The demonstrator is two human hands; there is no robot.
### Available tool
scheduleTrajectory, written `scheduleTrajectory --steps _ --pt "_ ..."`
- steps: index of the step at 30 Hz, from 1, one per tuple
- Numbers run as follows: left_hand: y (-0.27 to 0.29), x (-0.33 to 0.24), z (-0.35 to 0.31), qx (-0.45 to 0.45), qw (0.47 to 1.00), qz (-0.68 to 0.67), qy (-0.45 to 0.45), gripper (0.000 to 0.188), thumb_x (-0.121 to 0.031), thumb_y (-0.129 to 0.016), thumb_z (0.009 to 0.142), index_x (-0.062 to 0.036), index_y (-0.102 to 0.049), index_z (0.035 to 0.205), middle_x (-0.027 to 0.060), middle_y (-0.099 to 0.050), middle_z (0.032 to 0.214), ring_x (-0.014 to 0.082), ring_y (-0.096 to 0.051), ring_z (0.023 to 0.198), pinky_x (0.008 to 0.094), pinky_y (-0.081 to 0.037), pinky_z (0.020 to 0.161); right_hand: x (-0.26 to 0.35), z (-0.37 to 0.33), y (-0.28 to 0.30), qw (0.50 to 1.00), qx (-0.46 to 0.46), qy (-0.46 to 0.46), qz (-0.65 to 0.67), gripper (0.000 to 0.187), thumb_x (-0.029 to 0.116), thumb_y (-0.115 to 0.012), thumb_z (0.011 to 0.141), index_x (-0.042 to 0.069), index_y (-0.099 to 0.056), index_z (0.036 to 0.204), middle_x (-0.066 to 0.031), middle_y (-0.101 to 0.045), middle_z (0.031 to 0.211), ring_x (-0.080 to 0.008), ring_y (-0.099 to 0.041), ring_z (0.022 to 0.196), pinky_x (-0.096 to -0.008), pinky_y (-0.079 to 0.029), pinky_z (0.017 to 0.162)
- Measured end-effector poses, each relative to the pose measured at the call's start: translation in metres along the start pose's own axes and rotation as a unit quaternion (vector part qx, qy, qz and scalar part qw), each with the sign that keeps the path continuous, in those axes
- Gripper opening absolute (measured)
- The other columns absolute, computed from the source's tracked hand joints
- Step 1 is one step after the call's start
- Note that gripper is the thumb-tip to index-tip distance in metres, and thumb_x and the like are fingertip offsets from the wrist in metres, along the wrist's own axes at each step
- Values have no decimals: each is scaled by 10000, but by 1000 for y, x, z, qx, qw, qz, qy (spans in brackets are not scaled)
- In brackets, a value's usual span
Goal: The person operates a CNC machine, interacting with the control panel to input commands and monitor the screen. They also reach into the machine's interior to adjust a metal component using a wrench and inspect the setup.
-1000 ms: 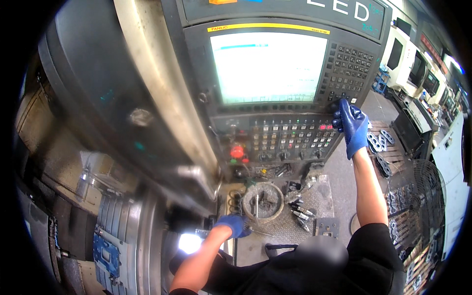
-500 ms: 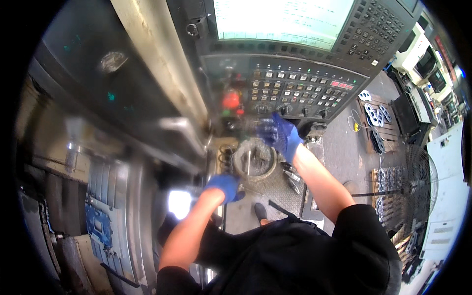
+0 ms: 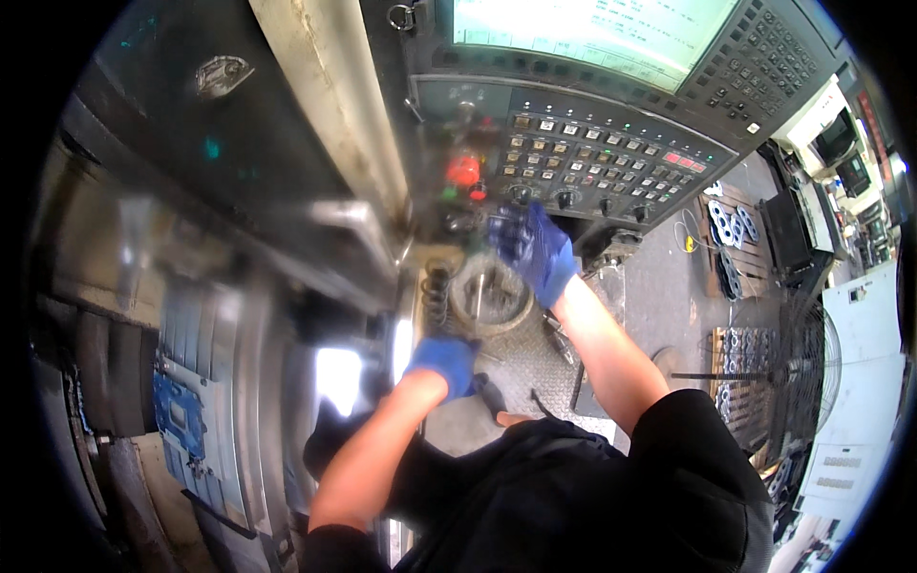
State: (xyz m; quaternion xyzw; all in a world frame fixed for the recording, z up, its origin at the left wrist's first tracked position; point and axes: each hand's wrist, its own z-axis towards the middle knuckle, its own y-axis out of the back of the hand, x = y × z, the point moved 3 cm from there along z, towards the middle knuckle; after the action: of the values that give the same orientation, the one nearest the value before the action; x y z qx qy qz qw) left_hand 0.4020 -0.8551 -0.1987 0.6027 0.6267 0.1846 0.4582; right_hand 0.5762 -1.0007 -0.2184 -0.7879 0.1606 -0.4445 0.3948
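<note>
My right hand (image 3: 537,250), in a blue glove, is raised at the lower edge of a machine control panel (image 3: 611,143). Its fingers are extended and apart just below the row of knobs, holding nothing I can see; whether they touch the panel is unclear. A red push button (image 3: 463,170) sits to the left of the fingertips. My left hand (image 3: 447,368), also blue-gloved, is lower and closed, just below a black coiled hose (image 3: 437,291). What it grips is hidden. Between both hands lies a round grey container (image 3: 511,323) with a pale rod in it.
Above the panel is a lit screen (image 3: 592,33). A dark machine door with a metal handle (image 3: 349,218) stands left, beside a blue block (image 3: 180,413) on a metal bed. To the right are a pallet with flat metal parts (image 3: 731,224) and a large fan (image 3: 798,368).
My view has shifted, so the panel appears higher and farther right. My right hand stays by the panel's lower edge, its fingers slightly more bent. The left hand remains low and closed.
</note>
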Motion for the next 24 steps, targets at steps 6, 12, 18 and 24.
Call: scheduleTrajectory --steps 6,12,18,24 --pt "-7 -3 6 -2 999 26 -26 546 -456 -632 918 -51 -615 1284 204 -694 1182 369 -660 1117 455 -522 954 26 -29 19 991 -89 13 103 554 542 -545 1007 58 -665 1248 -136 -718 1081 -293 -677 991 -409 -578 865" --pt "-1 -9 14 51 998 36 -26 522 -432 -630 915 -44 -631 1264 203 -700 1159 373 -670 1089 459 -541 919 46 -15 14 983 -31 48 177 239 313 -637 1005 80 -681 1035 -76 -707 1004 -219 -665 905 -354 -566 806" --pt "7 -7 25 -6 997 60 -44 507 -408 -641 898 -58 -651 1265 182 -721 1132 352 -693 1053 454 -556 894 17 -26 1 985 -85 133 -70 367 274 -664 958 73 -627 1263 -135 -691 1210 -302 -669 1080 -408 -571 894" --pt "2 2 31 21 997 62 -36 463 -391 -652 871 -89 -700 1218 159 -727 1161 326 -695 1089 434 -559 918 -36 -28 -76 477 87 392 -782 637 269 -728 852 41 -523 1410 -241 -511 1456 -429 -631 1143 -496 -557 907"
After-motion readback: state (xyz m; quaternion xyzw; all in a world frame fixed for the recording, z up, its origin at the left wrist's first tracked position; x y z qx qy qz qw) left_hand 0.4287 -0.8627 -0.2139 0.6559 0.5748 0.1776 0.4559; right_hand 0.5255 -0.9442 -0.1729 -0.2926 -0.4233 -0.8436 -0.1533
